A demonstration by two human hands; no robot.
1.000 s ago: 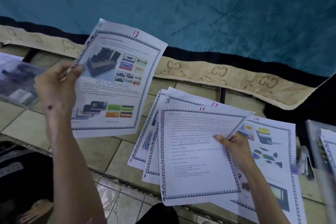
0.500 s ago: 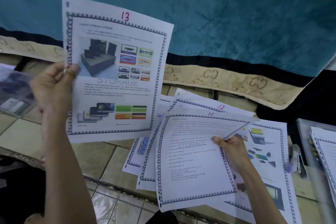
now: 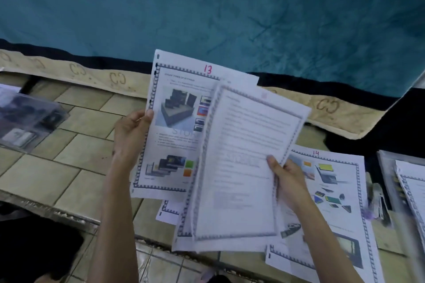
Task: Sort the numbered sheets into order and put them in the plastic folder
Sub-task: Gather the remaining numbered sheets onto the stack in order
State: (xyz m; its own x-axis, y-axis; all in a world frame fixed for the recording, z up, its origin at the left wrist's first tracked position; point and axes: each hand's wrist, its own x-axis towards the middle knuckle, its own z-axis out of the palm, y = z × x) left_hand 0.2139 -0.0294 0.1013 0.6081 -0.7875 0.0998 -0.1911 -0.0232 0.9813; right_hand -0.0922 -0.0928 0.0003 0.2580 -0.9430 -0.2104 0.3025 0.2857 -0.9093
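My left hand [image 3: 130, 132] grips the left edge of sheet 13 [image 3: 174, 122], a page with storage pictures and a red number at its top. My right hand [image 3: 288, 181] pinches a small stack of text sheets [image 3: 243, 163] at their right edge; the stack is blurred and overlaps the right half of sheet 13. Sheet 14 [image 3: 331, 177] lies flat on the tiled ledge under my right wrist. A clear plastic folder [image 3: 25, 119] lies at the far left with printed pages inside.
A teal, red and black blanket [image 3: 207, 25] with a beige patterned border hangs behind the tiled ledge [image 3: 76, 158]. At the right edge sit another pile of bordered sheets [image 3: 411, 193] and a stapler [image 3: 377, 202]. A stray sheet corner [image 3: 167, 210] pokes out below sheet 13.
My left hand has swung sheet 13 right and down toward the stack. My right hand has lifted the stack up and tilted it over sheet 13's right half.
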